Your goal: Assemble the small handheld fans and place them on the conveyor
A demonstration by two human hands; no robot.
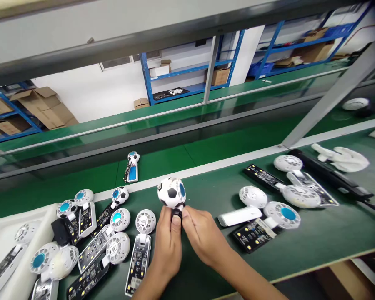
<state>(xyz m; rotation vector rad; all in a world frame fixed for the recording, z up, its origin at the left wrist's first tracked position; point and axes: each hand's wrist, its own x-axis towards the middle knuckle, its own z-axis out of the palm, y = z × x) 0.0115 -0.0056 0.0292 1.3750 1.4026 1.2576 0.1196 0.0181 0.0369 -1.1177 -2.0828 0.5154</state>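
In front of me, my left hand (pixel 168 239) and my right hand (pixel 201 233) are closed together at the neck of a small device with a round soccer-ball-patterned head (pixel 171 192). The head points away from me above the fingers, with a blue disc on its right side. A dark part shows between the thumbs; the rest of the device is hidden by the hands. Just left of my left hand lies a device with a white vented head (pixel 145 221) and an exposed circuit board. To the right of my right hand rests a white-bodied device (pixel 240 216).
Several similar devices lie at left around a soccer-ball one (pixel 120 195), beside a white foam tray (pixel 46 225). More sit at right near a black tool (pixel 331 175) and white gloves (pixel 346 158). Another device (pixel 133 166) is on the green conveyor. A metal post (pixel 334 91) rises at right.
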